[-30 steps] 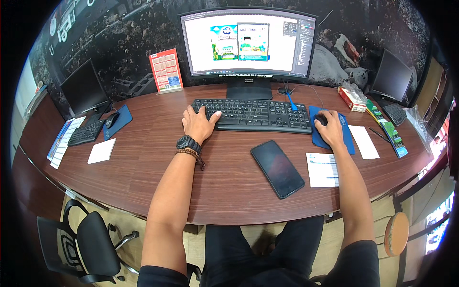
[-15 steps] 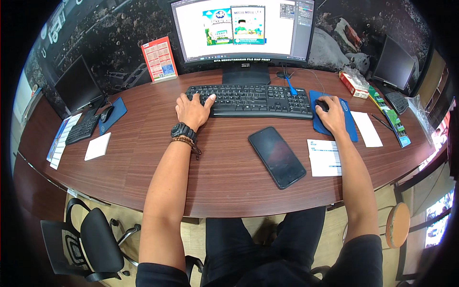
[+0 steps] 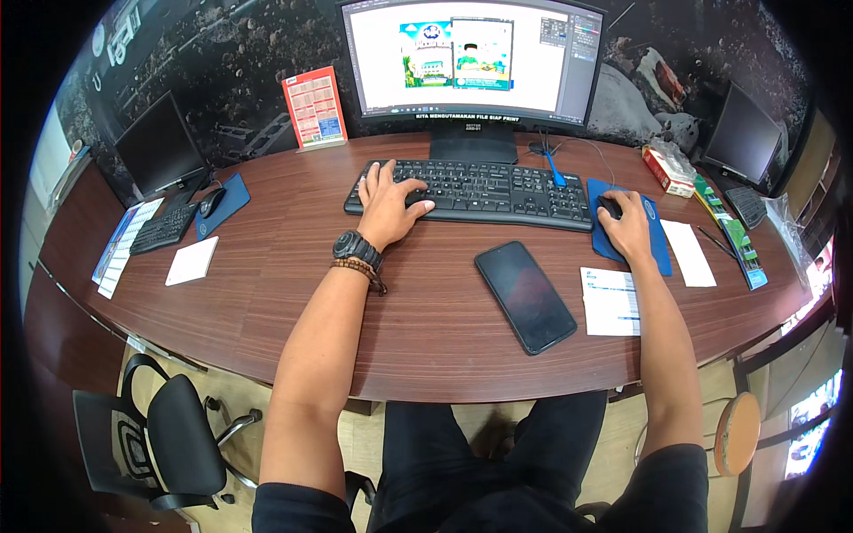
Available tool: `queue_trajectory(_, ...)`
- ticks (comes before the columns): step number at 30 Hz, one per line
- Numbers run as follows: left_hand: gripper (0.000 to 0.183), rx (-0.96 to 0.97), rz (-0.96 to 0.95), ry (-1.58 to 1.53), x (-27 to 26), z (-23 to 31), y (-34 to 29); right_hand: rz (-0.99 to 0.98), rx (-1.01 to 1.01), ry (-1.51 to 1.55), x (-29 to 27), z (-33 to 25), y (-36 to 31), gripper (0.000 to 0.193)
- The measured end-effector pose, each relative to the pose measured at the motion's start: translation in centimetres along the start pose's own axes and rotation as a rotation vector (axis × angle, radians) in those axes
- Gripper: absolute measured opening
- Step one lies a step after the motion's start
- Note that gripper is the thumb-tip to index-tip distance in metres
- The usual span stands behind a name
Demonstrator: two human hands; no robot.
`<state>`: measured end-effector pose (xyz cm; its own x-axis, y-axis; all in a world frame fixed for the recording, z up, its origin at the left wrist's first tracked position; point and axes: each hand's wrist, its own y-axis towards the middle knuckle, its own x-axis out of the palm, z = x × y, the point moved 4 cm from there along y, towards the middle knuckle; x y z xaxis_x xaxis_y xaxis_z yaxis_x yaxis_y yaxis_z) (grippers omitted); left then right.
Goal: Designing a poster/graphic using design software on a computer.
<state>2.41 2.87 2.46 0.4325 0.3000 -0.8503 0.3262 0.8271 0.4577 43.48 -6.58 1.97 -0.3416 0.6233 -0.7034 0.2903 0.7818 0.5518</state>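
Observation:
My left hand rests on the left end of a black keyboard, fingers spread over the keys. A dark watch and a beaded bracelet circle that wrist. My right hand curves over a black mouse, partly hidden under the fingers, on a blue mouse pad. Behind the keyboard stands a curved monitor showing two colourful cover designs side by side, with tool panels at the right. A dark-screened smartphone lies face up in front of the keyboard.
A printed sheet lies partly under my right forearm. A red desk calendar stands left of the monitor, a red-and-white box right. Smaller monitors stand at both ends of the brown desk. An office chair is lower left.
My left hand's fingers now stretch farther across the keys. The heading on the right-hand cover on the screen has vanished. The whole view has shifted slightly; my right hand stays on the mouse.

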Motion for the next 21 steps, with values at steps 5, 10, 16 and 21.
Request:
queue_trajectory(5,0.028,0.07,0.042,-0.044,0.2,0.0,0.0,0.0,0.016,0.013,-0.1,-0.1,0.0,0.037)
queue_trajectory(10,0.036,0.012,0.013,-0.039,0.2,0.5,0.2,0.036,0.008,0.026,-0.1,0.1,-0.1,0.036)
queue_trajectory(16,0.085,-0.28,0.035,0.03,-0.1,-2.9,-0.1,0.044,0.032,0.028,0.0,0.6,0.1,0.038)
queue_trajectory(21,0.102,-0.395,-0.06,0.016,0.0,-4.2,-0.2,0.01,0.029,0.047,-0.4,0.0,-0.1,0.039)
